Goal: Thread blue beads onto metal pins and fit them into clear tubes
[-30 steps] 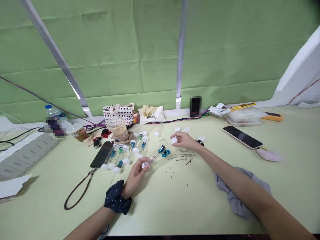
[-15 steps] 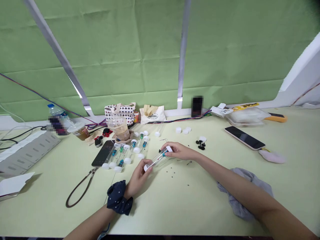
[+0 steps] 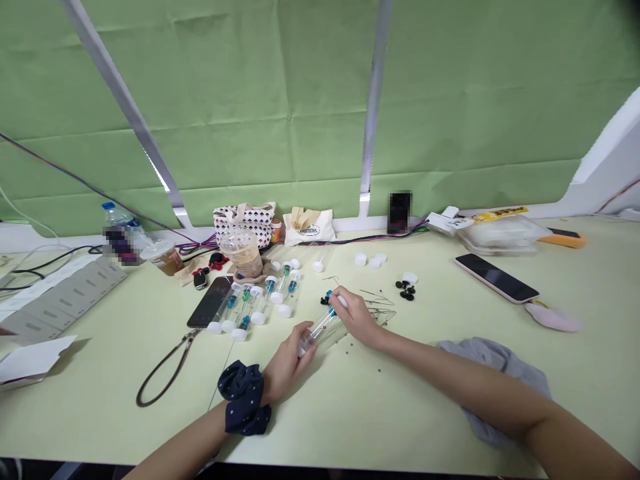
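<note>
A clear plastic tube (image 3: 322, 326) with white end caps and a blue piece inside lies slanted between my hands. My left hand (image 3: 289, 355) is closed around its lower, near end. At the upper end, the fingers of my right hand (image 3: 356, 317) are wrapped over the white cap. Just beyond that end sit small dark and blue pieces (image 3: 326, 298), partly hidden by the hand. Thin metal wires or pins (image 3: 379, 308) lie right of my right hand. A few tiny dark bits (image 3: 347, 353) are scattered below it on the table.
Several capped tubes (image 3: 257, 310) lie to the left, beside a dark phone (image 3: 210, 303) and a plastic cup (image 3: 243, 253). White caps (image 3: 374, 260) and black round pieces (image 3: 407, 292) lie farther back. Another phone (image 3: 495, 277) and a grey cloth (image 3: 485, 353) are on the right.
My right hand has turned and closed further over the upper cap. The tube and both hands have shifted slightly right in view. More of the wires now show.
</note>
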The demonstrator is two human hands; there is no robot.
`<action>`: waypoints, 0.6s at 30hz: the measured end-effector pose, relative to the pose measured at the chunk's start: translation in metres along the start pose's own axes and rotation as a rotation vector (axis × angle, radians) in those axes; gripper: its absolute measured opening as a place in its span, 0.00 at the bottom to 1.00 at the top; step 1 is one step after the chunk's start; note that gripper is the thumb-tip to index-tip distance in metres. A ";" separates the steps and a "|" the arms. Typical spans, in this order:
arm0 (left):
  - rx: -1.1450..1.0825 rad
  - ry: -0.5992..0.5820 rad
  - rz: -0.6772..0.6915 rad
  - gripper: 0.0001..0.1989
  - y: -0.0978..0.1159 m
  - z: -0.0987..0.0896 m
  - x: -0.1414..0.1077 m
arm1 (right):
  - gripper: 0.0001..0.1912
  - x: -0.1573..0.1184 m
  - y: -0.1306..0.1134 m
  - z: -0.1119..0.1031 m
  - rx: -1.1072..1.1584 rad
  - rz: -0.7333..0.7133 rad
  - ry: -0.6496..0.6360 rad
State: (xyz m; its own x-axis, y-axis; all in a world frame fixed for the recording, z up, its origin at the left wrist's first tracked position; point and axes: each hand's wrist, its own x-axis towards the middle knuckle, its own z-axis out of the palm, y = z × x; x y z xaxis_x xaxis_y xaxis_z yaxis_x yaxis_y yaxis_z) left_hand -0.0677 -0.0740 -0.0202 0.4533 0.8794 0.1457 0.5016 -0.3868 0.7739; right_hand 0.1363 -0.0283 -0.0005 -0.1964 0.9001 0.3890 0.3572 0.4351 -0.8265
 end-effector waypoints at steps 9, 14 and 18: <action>0.127 -0.025 -0.028 0.21 0.002 0.003 -0.002 | 0.13 -0.007 0.000 0.011 -0.032 -0.042 0.057; 0.193 -0.018 -0.037 0.22 0.002 0.005 -0.003 | 0.12 -0.005 -0.001 0.013 -0.032 -0.020 0.035; 0.210 -0.060 -0.025 0.23 0.003 0.003 -0.003 | 0.10 -0.007 0.001 0.013 -0.017 -0.090 0.062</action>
State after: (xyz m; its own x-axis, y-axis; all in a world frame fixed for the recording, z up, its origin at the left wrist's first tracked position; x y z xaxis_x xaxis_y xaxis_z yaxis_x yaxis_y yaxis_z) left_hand -0.0650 -0.0788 -0.0202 0.4785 0.8738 0.0868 0.6527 -0.4201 0.6304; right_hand 0.1263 -0.0340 -0.0095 -0.1715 0.8567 0.4864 0.3561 0.5143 -0.7802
